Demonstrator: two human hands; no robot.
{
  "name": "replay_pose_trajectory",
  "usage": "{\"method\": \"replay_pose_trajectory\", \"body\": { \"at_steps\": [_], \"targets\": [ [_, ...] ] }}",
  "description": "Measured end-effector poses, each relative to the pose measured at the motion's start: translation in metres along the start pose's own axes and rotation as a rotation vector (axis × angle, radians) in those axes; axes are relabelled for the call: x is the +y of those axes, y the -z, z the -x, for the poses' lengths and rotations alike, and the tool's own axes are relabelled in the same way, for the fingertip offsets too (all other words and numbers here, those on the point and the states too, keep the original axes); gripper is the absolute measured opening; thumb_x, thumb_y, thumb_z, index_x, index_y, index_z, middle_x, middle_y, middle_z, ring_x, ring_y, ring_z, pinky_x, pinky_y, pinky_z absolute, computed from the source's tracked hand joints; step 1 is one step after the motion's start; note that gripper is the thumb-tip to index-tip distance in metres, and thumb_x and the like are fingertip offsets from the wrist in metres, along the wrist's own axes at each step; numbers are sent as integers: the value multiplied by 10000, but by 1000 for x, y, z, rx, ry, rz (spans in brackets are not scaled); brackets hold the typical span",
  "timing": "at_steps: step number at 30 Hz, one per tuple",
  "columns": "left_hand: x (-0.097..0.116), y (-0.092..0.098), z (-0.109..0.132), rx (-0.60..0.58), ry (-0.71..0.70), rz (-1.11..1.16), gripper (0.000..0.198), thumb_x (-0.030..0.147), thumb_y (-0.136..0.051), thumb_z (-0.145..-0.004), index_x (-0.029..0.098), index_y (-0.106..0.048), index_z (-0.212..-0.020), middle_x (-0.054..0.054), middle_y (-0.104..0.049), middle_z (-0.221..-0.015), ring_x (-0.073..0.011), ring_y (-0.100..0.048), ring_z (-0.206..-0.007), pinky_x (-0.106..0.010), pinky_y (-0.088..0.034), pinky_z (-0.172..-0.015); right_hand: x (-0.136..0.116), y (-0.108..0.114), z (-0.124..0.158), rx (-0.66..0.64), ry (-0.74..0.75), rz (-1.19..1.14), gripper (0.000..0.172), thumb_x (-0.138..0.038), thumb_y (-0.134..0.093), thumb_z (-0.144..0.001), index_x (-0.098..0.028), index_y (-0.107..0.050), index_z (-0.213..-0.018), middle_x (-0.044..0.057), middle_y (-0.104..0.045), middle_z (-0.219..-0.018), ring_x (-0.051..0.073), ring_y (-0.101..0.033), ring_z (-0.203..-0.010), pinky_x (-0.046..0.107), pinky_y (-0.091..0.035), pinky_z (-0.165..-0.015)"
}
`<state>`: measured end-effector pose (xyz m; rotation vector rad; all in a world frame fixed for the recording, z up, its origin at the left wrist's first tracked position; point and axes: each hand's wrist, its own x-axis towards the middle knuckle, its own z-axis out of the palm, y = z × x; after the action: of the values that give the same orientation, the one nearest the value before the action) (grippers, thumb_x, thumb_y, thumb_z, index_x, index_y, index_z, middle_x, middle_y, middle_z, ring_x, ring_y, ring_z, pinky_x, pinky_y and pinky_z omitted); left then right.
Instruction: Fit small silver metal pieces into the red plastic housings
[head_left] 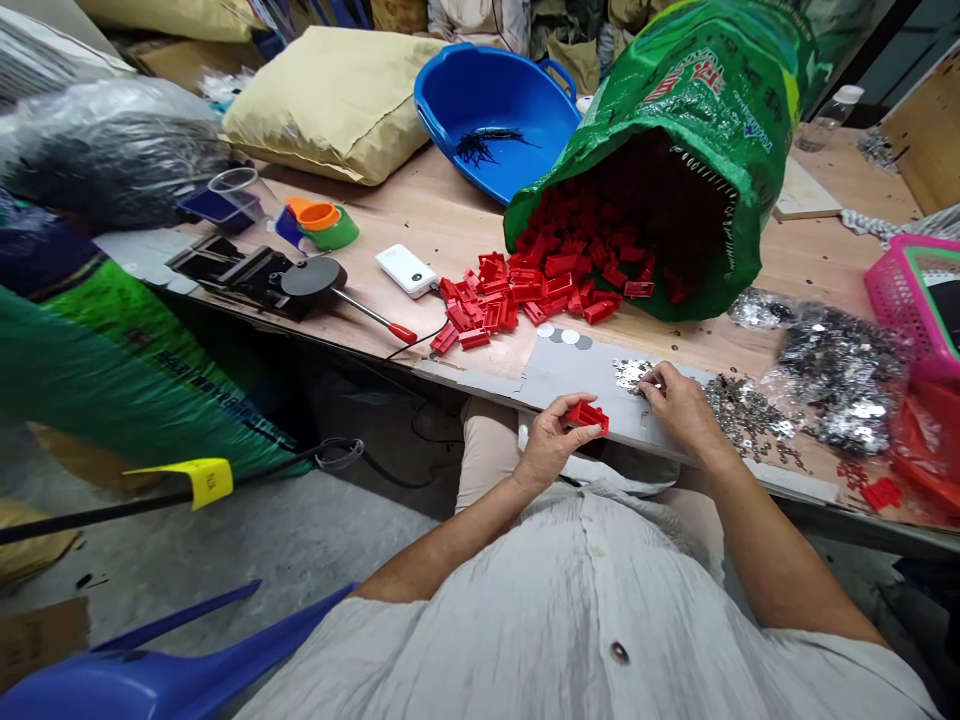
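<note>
My left hand [550, 447] is shut on a small red plastic part [586, 417], held over the front of a grey board [577, 400]. My right hand [675, 408] rests on that board, its fingertips pinching at the edge of a small heap of silver metal pieces [632, 375]. What the fingers hold is too small to tell. Many more red plastic parts [510, 300] spill from a green woven sack [675, 170] across the wooden table [465, 235].
Loose silver washers [742, 420] and a plastic bag of metal pieces [844, 375] lie to the right, near a pink basket [904, 290]. A blue tub [487, 115], white power bank [406, 271] and black hand press [255, 280] stand further along the table.
</note>
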<state>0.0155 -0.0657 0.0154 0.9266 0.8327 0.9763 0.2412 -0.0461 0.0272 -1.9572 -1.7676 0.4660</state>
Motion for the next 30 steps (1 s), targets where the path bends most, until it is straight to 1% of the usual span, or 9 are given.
{"method": "replay_pose_trajectory", "body": {
  "at_steps": [2,4,7,9,15,21,24,27,30],
  "targets": [
    [0,-1,-2,11,-75,-100,435,270,-801,-720,192,-671,-1128,-33,-650,-963,-127,-619,-885,-260,-511,-845,-1,2,3,10,-30,-102,87,-318,-570,-858,-234,-563,-877,22,-654,-807,186,-570,-706,299,-374,-646],
    [0,-3,-3,29,-156,-198,413,272,-789,-737,203,-678,-1128,-37,-626,-1013,-121,-609,-899,-251,-513,-851,-4,3,7,3,-34,-274,129,-342,-593,-845,-231,-562,-904,18,-641,-840,173,-576,-731,293,-406,-668],
    [2,-7,-2,36,-264,-306,392,269,-776,-752,215,-676,-1127,-43,-598,-1066,-122,-603,-926,-234,-535,-823,-13,1,17,-56,-9,-542,191,-377,-619,-835,-224,-567,-937,18,-624,-874,163,-581,-783,288,-443,-710],
    [4,-10,-1,33,-326,-354,363,267,-764,-766,214,-672,-1113,-49,-595,-1077,-133,-607,-949,-230,-553,-795,-20,-1,25,-87,5,-632,206,-389,-627,-836,-221,-572,-941,18,-621,-884,157,-578,-795,287,-453,-727],
    [7,-15,2,36,-474,-503,309,276,-739,-797,211,-660,-1089,-65,-625,-1062,-163,-620,-978,-241,-574,-731,-40,-6,43,-66,18,-607,192,-391,-607,-862,-223,-581,-951,24,-627,-889,151,-566,-764,283,-454,-701],
    [10,-18,4,38,-595,-617,274,259,-746,-795,209,-672,-1054,-65,-666,-1003,-179,-619,-980,-292,-545,-807,-46,-9,48,-59,43,-550,156,-374,-575,-888,-232,-566,-952,14,-618,-847,145,-542,-698,283,-433,-652],
    [11,-18,5,37,-520,-537,284,268,-753,-786,210,-675,-1052,-69,-653,-1032,-178,-615,-987,-270,-541,-767,-46,-8,49,-83,42,-565,164,-383,-573,-896,-233,-565,-963,14,-614,-846,148,-544,-707,287,-433,-667],
    [10,-18,3,37,-350,-335,329,273,-777,-756,200,-672,-1058,-62,-640,-1060,-159,-621,-964,-251,-533,-778,-44,-5,49,-116,35,-581,199,-413,-571,-905,-231,-579,-984,20,-623,-885,151,-556,-748,286,-434,-690],
    [8,-17,0,7,-177,-80,401,271,-802,-724,192,-652,-1087,-31,-668,-976,-137,-637,-897,-260,-521,-827,-41,-1,50,-167,16,-629,242,-442,-523,-934,-232,-586,-1036,20,-627,-898,135,-530,-696,273,-422,-637]
  ]
}}
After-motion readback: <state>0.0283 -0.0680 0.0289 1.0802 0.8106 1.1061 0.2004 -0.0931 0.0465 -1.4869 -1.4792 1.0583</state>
